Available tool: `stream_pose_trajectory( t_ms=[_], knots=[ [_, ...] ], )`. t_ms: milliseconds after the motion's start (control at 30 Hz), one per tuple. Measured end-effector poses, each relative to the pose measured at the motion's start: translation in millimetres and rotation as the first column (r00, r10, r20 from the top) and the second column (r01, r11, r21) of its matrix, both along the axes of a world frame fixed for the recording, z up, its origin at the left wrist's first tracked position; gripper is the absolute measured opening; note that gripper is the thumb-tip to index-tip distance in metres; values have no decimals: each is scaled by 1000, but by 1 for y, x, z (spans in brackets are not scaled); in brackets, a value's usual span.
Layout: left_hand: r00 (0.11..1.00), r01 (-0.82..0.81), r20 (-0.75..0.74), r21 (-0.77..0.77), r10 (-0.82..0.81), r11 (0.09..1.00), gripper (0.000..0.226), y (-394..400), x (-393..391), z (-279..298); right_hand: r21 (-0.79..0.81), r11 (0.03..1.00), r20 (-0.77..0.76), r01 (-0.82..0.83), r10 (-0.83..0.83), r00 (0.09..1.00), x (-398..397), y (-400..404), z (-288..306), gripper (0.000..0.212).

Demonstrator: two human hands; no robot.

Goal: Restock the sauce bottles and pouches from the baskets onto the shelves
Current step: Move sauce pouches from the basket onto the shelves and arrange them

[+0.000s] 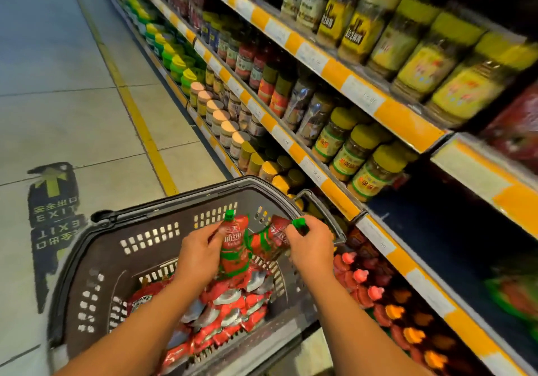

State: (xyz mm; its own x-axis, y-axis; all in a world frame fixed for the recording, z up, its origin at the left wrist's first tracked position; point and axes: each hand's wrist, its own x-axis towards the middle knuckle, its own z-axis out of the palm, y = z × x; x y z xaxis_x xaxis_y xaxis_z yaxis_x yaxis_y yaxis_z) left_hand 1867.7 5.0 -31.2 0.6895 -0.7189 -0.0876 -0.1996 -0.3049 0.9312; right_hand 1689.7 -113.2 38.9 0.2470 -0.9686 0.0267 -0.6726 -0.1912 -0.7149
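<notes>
A dark brown basket (136, 230) stands on the floor below me, holding several red sauce pouches (233, 308) and a red Heinz bottle (142, 300). My left hand (201, 253) grips an upright red pouch with a green cap (234, 247) above the basket. My right hand (313, 244) pinches a second red pouch (275, 237) by its green cap end, tilted, just beside the first. To the right run the shelves (337, 192) with orange-and-white price strips. A dark, bare stretch of shelf (454, 230) lies at the right.
Rows of jars with yellow, green and pink lids fill the shelves up the aisle. Red and orange-capped sauce bottles (378, 297) stand on the lowest shelf beside the basket. A yellow floor line (139, 119) and an EXIT floor sticker (54, 215) mark the tiled aisle at left.
</notes>
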Motion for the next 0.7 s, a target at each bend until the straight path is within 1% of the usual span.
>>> stream_pose_trajectory(
  t_ms=[100, 233, 367, 467, 533, 600, 700],
  knots=[
    [999, 35, 5, -65, -35, 997, 20, 1, -7, 29, -35, 999, 77, 28, -25, 997, -15, 3, 23, 23],
    [995, 83, 59, -115, -76, 990, 22, -6, -20, 70, -80, 993, 174, 93, -78, 982, -44, 6, 57, 17],
    [988, 140, 84, -186, -126, 972, 21, -20, -49, 108, -216, 962, 291, 165, -98, 952, -95, 12, 94, 17],
    [968, 244, 125, -248, -218, 937, 33, -33, -82, 136, -277, 931, 359, 238, -129, 924, -150, 19, 118, 20],
    [945, 326, 128, -273, -302, 905, 38, -40, -109, 154, -289, 903, 400, 318, -188, 897, -190, 24, 129, 19],
    [913, 407, 114, -285, -391, 868, 37, -48, -137, 168, -278, 871, 445, 405, -257, 858, -230, 29, 133, 18],
    [867, 494, 86, -265, -490, 828, 25, -62, -180, 180, -235, 822, 501, 519, -355, 789, -289, 39, 133, 16]
  ],
)
